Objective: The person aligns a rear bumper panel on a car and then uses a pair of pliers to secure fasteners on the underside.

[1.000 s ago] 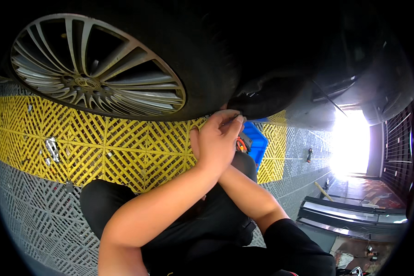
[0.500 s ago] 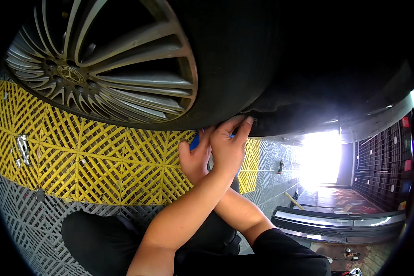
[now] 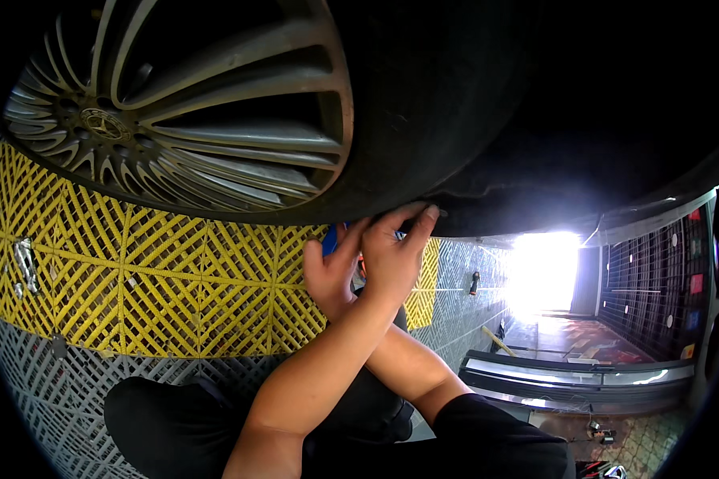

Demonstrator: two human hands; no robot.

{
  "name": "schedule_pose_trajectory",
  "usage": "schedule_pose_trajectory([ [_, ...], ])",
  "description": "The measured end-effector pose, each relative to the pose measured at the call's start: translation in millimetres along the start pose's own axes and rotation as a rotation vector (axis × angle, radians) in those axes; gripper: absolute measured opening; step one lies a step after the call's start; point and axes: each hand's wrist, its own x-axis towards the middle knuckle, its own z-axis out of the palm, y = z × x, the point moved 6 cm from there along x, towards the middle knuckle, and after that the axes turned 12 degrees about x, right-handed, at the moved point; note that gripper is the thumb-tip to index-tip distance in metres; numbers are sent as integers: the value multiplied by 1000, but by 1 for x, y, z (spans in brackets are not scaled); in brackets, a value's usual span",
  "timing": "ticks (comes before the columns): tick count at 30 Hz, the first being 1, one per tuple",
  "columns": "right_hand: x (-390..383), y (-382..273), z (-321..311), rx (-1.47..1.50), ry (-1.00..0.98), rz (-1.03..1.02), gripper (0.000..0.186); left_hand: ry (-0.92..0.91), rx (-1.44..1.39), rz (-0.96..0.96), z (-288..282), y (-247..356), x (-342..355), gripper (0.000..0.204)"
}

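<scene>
My forearms cross, the left one on top. My left hand is on the right side, its thumb and fingers pinched together at the lower edge of a dark car body panel, just beside the tyre; what sits between the fingertips is hidden. My right hand is on the left, below the tyre's edge, partly covered by my left hand. Between its thumb and fingers shows a blue object, mostly hidden, kind unclear. A small orange-red spot appears between the hands.
Above is the car's multi-spoke alloy wheel. Yellow grid floor tiles and grey ones lie beneath. Crumpled silvery scraps lie at far left. A small dark object stands on the floor right of my hands. Dark metal rails lie lower right.
The view has shifted slightly, so the floor and background sit further left. My hands hold nearly the same pose at the panel edge, the right thumb slightly more spread.
</scene>
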Motion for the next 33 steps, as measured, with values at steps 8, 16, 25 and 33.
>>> schedule_pose_trajectory([
  [8, 4, -2, -1, 9, -14, 49, 89, -35, -227, -161, 1, -4, 1, 23],
  [16, 7, -11, 1, 79, -18, 18, 93, 9, -34, -28, -3, 7, -1, 22],
  [25, 7, -8, 4, 5, -8, 68, 84, -108, -7, -84, -2, 8, 6, 27],
  [33, 9, -14, 8, 57, 32, 75, 82, -146, 56, -94, -3, 12, 4, 27],
])
